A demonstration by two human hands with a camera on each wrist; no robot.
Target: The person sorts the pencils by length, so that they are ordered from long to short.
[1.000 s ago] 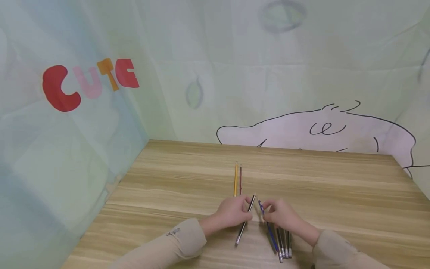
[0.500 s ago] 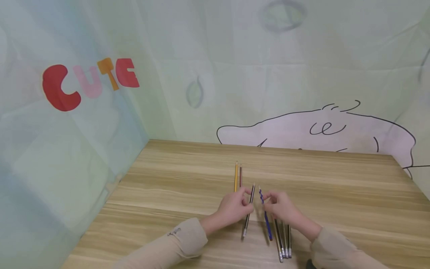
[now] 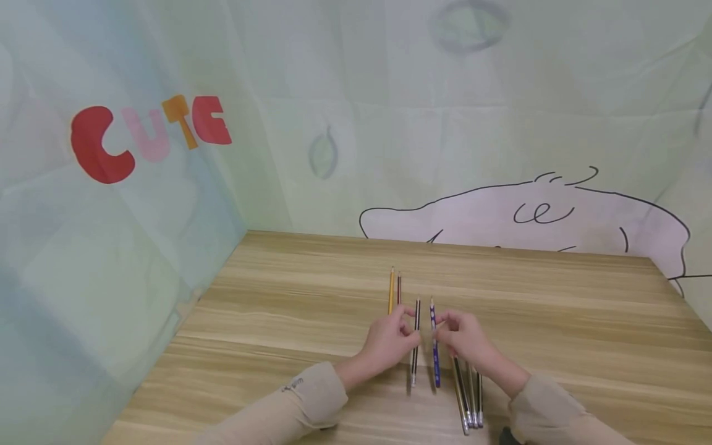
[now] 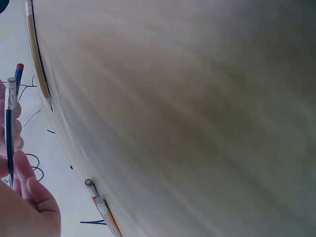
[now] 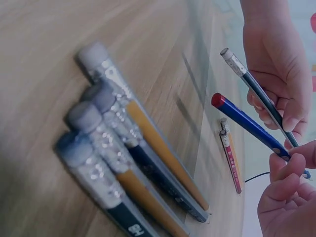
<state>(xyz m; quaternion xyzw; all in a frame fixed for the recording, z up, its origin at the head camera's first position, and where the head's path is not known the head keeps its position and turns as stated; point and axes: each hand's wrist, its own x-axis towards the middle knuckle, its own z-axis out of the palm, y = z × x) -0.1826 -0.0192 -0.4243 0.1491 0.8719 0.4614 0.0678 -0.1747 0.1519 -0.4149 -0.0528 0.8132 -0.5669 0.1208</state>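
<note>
My left hand pinches a black striped pencil with a white eraser end. Close by on the right, my right hand pinches a blue pencil, whose end shows red in the right wrist view. Both pencils stand nearly parallel with tips away from me, a narrow gap between them, held above the table. Below my right hand lies a bundle of several eraser-tipped pencils, striped black and gold; the hand hides their far ends in the head view.
A yellow pencil and a dark red pencil lie side by side beyond my left hand, partly covered by it. The wooden table meets printed cloth walls at the back and left.
Both hands have shifted slightly away from me. The black pencil and the blue pencil have turned from slanted to almost parallel. The other pencils stay put.
</note>
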